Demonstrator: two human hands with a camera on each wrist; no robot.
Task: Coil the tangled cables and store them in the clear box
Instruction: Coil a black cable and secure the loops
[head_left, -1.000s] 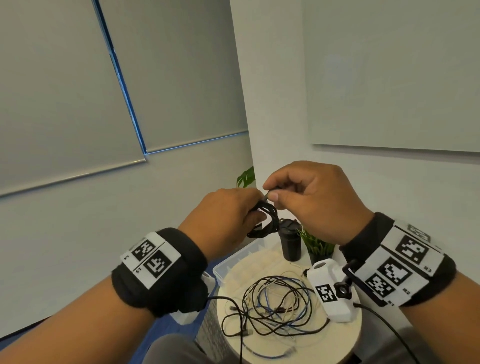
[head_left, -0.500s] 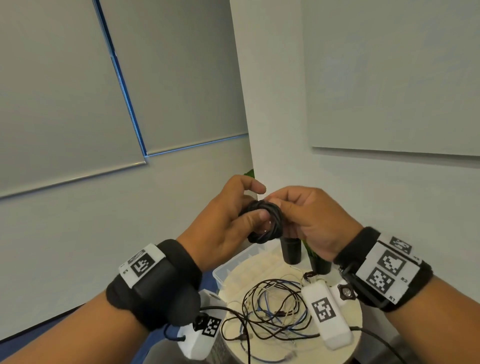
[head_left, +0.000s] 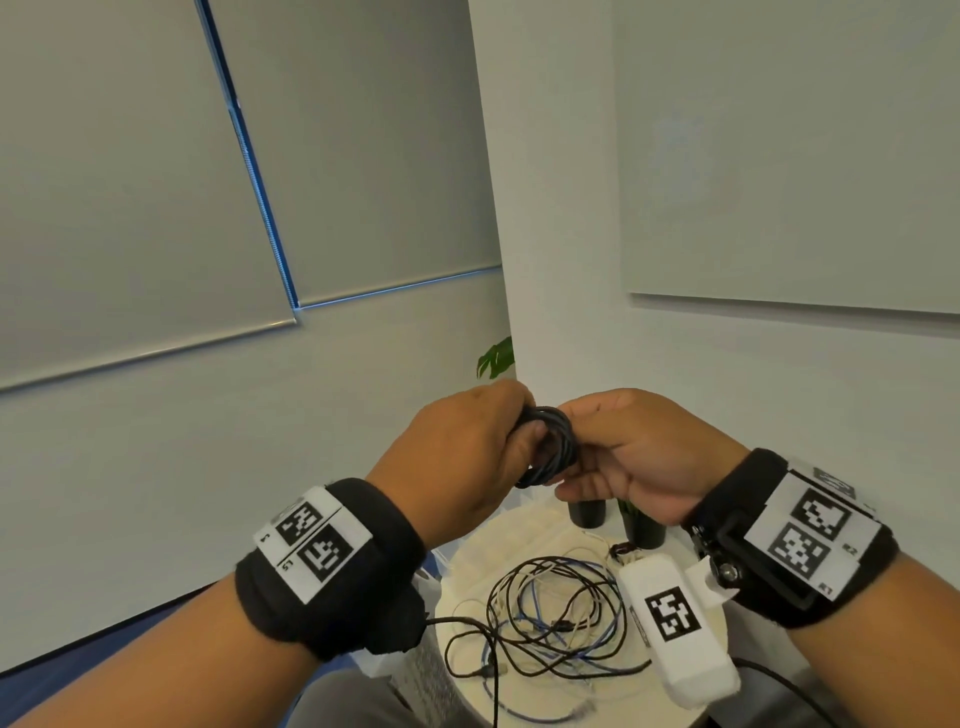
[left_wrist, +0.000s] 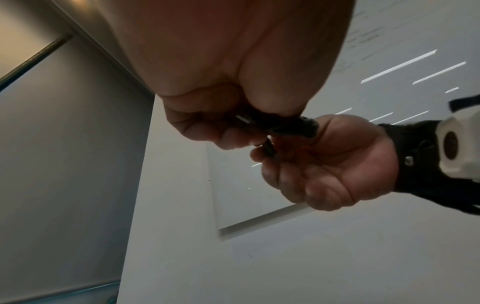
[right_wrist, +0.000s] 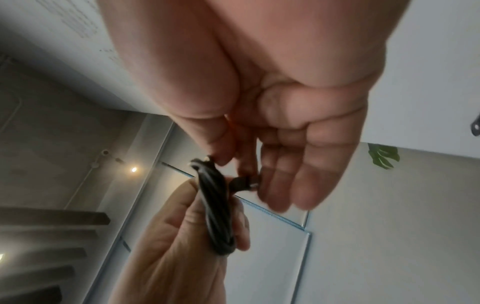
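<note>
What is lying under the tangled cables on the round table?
Under the tangled cables a cream cloth covers the round table. The right wrist's white camera hides its right part.

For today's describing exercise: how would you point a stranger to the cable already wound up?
Start at the round white table, then look above it to the two raised hands. Between the left hand and right hand sits a tight black coil. Unlike the loose tangled cables lying on the table, it is wound and held.

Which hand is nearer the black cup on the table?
Right. The right hand is just above the black cup, partly hiding it; the left hand is farther left. Both hold the cable coil.
</note>
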